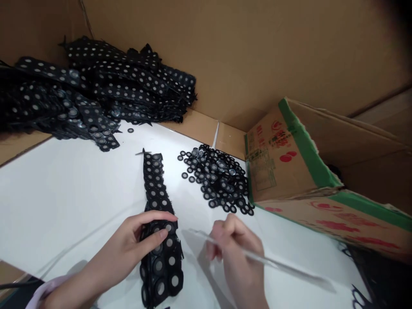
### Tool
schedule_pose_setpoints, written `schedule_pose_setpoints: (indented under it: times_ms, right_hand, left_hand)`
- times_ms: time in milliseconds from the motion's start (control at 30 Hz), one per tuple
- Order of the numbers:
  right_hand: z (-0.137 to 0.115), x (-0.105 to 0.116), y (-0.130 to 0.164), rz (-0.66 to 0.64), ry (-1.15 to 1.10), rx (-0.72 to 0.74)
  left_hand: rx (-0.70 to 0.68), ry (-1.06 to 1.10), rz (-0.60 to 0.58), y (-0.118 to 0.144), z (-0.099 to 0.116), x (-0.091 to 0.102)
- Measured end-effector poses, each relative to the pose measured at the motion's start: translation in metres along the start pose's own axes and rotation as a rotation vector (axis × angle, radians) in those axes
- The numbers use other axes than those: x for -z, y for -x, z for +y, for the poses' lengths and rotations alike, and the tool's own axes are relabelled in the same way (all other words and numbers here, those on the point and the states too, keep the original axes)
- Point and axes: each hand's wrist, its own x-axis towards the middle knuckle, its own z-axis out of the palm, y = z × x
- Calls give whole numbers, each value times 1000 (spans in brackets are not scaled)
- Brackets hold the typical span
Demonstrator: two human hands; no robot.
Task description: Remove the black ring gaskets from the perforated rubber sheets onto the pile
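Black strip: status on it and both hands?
Left hand laid across black strip; right hand holding slim tool, tip apart from strip. Strip on white tabletop, far end uncovered. Loose rings heaped beyond, nothing between tip and strip.

White surface [77, 193] is kinda loaded: a cardboard box [273, 167] is parked on it, loose black rings [222, 178] are heaped right beside the box, one dotted strip [154, 182] is laid left of it, more strips [128, 83] piled farther left.

Thin tool [280, 265] blurred (tip included), black strip [165, 256] partly hidden under the left hand [133, 236], cardboard box [283, 156] cut off at right, strip heap [120, 77] at left
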Motion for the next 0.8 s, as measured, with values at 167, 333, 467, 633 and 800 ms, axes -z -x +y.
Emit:
schedule_pose_setpoints:
  times_ms: [167, 333, 467, 633, 800]
  right_hand:
    - [7, -16, 17, -67, 259, 212]
    - [6, -16, 12, -91, 366, 353]
    - [4, -14, 8, -148, 398, 369]
    - [2, -13, 8, -166, 426, 357]
    - [3, -13, 8, -191, 427, 325]
  left_hand:
    - [-2, 25, -33, -1, 3, -1]
    - [93, 82, -54, -1, 6, -2]
    - [107, 88, -50, 0, 8, -4]
    - [126, 151, -103, -1, 6, -2]
    - [127, 173, -141, -2, 3, -1]
